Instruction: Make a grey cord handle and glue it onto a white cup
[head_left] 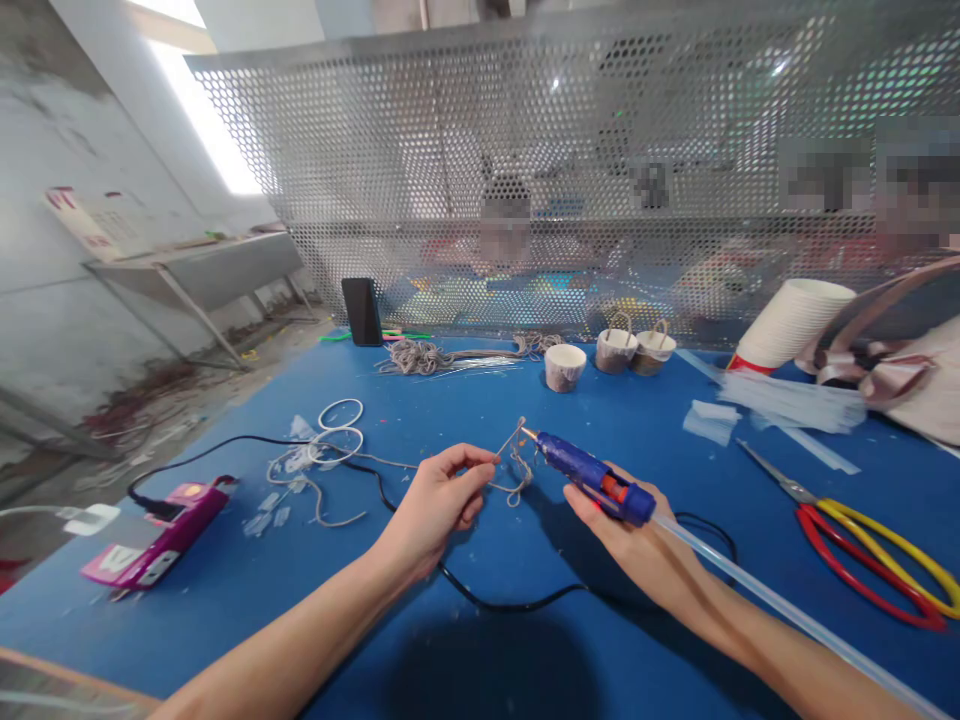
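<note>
Between thumb and fingertips, my left hand [446, 500] pinches a thin grey cord [511, 440]. The cord's upper end meets the nozzle of a blue hot glue gun [592, 472], and loose loops of it dangle below. My right hand [637, 530] is wrapped round the glue gun, which points left and slightly up. A long clear glue stick [780, 592] sticks out of its back end. More of the cord trails left across the blue table [450, 650]. Two white rings [336, 445] lie to the left of my left hand.
At left sits a magenta power strip [161, 540] with plugs and a black cable. Cord bundles [416, 356], a phone [362, 312] and small cord-wrapped cups [565, 368] line the back. Scissors [817, 500], white strips [795, 398] and stacked paper cups [791, 322] are right. A perforated metal screen [450, 200] stands behind.
</note>
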